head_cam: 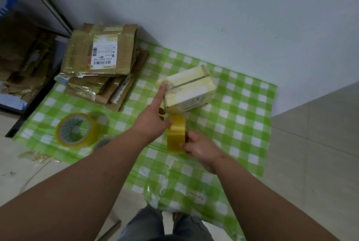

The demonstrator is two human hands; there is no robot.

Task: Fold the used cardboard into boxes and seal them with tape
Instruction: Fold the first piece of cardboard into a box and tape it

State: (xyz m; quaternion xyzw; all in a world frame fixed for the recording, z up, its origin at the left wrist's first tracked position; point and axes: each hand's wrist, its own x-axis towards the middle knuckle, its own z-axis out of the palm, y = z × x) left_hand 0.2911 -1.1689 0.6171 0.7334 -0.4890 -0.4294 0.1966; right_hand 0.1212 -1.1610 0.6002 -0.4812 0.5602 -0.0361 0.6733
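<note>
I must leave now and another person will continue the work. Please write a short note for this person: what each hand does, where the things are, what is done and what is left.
Left hand: forefinger straight, pressing the tape end onto the near-left corner of the small box.
Right hand: grip on the yellow tape roll, held upright just in front of the box.
Box stands folded on the green checked sheet; its top seam looks taped already.
Spare tape roll lies on the sheet to the left.
Flat cardboard pile at far left is not folded yet.
Left: finish and cut this strip, then fold and tape the pile.
</note>
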